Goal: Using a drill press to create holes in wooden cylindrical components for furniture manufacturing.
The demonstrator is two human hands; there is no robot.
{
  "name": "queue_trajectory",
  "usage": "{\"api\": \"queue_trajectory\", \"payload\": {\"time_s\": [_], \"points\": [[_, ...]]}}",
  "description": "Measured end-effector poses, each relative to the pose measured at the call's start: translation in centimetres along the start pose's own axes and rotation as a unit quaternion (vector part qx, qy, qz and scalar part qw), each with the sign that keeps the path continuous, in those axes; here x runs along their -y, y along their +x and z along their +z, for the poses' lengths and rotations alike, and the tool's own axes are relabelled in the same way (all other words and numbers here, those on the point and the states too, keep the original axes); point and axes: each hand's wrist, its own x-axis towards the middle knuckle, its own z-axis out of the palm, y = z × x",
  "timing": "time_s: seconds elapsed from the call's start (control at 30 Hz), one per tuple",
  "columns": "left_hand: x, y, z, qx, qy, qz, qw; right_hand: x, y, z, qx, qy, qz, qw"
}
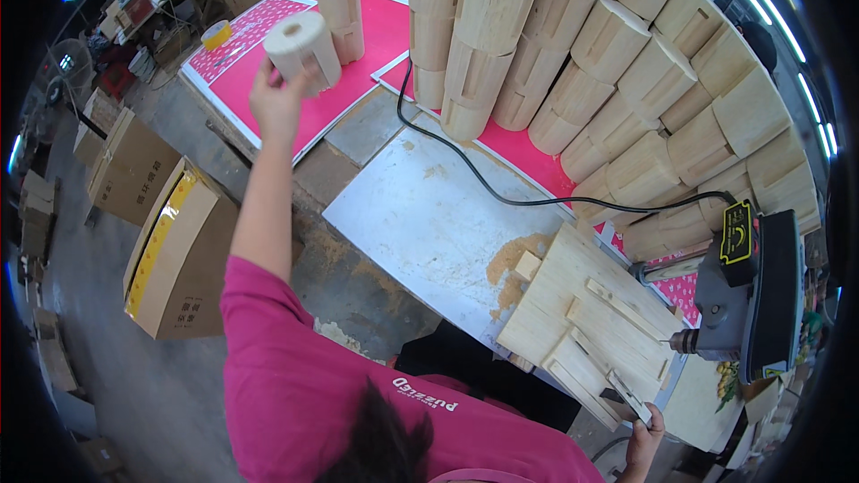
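At the upper left, my left hand (279, 94) is wrapped round the side of a pale wooden cylinder (302, 46) with a round hole in its top. The cylinder is over the pink board (376, 0), beside a tall stack of similar wooden pieces (338, 4); whether it rests on the board I cannot tell. At the lower right, my right hand (646, 436) grips the end of a metal clamp lever (629, 396) at the edge of a plywood jig (559, 291). Wooden strips (626, 313) are fixed on the jig. Facing it is a drill press (752, 304), its chuck just above the jig.
Stacked wooden cylinders (626, 80) with slots fill the back and right. A black cable (483, 181) runs across the white worktop (403, 206) to the drill press. Sawdust (510, 259) and a small wood block (528, 266) lie by the jig. Cardboard boxes (183, 259) stand left.
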Motion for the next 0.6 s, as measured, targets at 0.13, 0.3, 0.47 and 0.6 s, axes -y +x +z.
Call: {"api": "queue_trajectory", "payload": {"time_s": [0.13, 0.3, 0.47, 0.6], "points": [[4.9, 8.6, 1.4, -0.032, 0.078, 0.028, 0.996, -0.2, 0.1, -0.5, 0.028, 0.005, 0.012, 1.000], [8.1, 13.0, 3.9, -0.042, 0.113, 0.042, 0.992, 0.1, -0.3, -0.7, 0.017, 0.000, 0.034, 0.999], [9.0, 14.0, 3.7, -0.031, 0.045, -0.012, 0.998, 0.2, -0.3, -0.4, 0.014, 0.003, 0.045, 0.999], [9.7, 13.4, 3.9, -0.008, 0.123, 0.027, 0.992, 0.9, -0.5, 1.2, -0.037, -0.012, 0.039, 0.999]]}}
